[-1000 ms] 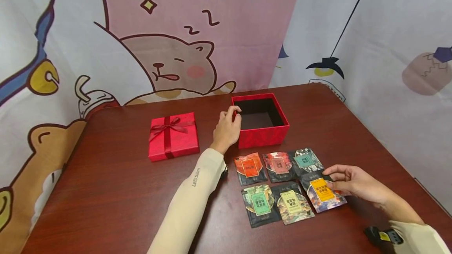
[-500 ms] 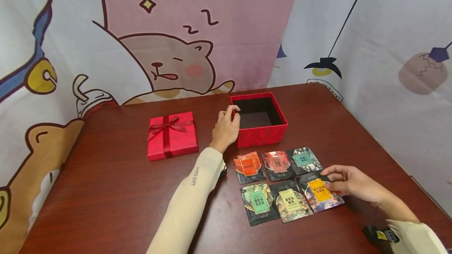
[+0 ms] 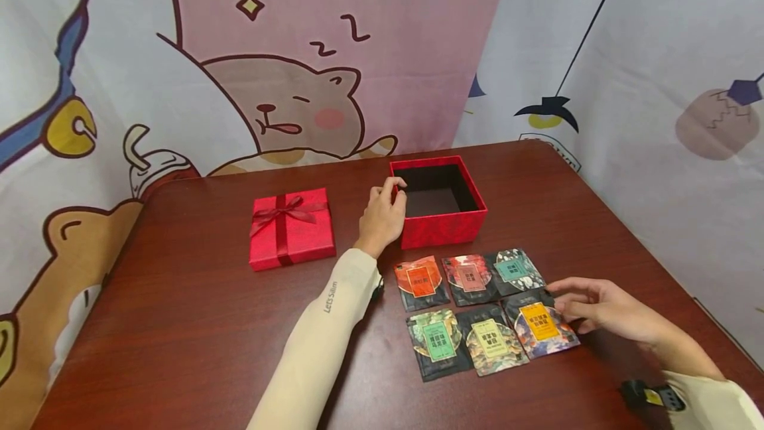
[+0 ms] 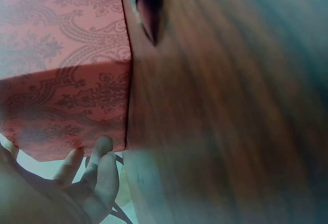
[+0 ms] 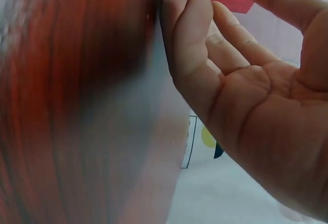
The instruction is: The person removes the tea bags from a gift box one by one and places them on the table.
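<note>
My left hand (image 3: 382, 219) rests against the left wall of an open red box (image 3: 444, 229), with fingertips at its rim. The left wrist view shows relaxed fingers (image 4: 106, 175) touching the patterned box side (image 4: 66, 101). My right hand (image 3: 609, 310) is at the right edge of a flat packet with a yellow label (image 3: 540, 324), its thumb off the label. In the right wrist view, the fingertips meet a dark edge, and the thumb stands apart. Beside this packet lie an orange packet (image 3: 422, 283), a red one (image 3: 469, 279), a teal-labelled one (image 3: 516, 271), a green-labelled one (image 3: 438, 344) and a cream-labelled one (image 3: 492, 339).
A red lid (image 3: 292, 229) with a ribbon bow lies left of the box on the brown table (image 3: 197, 324). The box's dark inside faces up. Behind the table hangs a cartoon-printed curtain (image 3: 430, 52).
My right hand has drawn slightly to the right, and its thumb has come off the yellow-labelled packet. The left hand stays at the box.
</note>
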### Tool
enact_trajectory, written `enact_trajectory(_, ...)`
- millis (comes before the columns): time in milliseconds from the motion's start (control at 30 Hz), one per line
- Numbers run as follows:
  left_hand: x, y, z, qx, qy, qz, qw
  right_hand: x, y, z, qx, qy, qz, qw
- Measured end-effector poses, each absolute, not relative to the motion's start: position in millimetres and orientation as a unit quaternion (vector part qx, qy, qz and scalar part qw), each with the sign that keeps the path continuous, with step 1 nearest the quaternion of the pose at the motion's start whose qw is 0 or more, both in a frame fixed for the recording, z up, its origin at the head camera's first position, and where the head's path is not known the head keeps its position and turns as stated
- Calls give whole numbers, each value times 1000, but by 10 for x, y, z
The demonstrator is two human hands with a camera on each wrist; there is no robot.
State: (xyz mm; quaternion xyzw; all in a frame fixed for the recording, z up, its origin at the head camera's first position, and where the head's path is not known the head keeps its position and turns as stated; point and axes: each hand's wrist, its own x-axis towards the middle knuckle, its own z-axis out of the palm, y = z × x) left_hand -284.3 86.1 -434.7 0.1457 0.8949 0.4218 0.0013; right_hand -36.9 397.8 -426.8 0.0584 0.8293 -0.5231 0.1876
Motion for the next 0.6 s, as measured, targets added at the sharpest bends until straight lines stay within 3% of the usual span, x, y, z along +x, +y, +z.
enact_trajectory(600,-2749,812,-4558,156,902,401,17,-340,4101,-4355,30,814,-540,213)
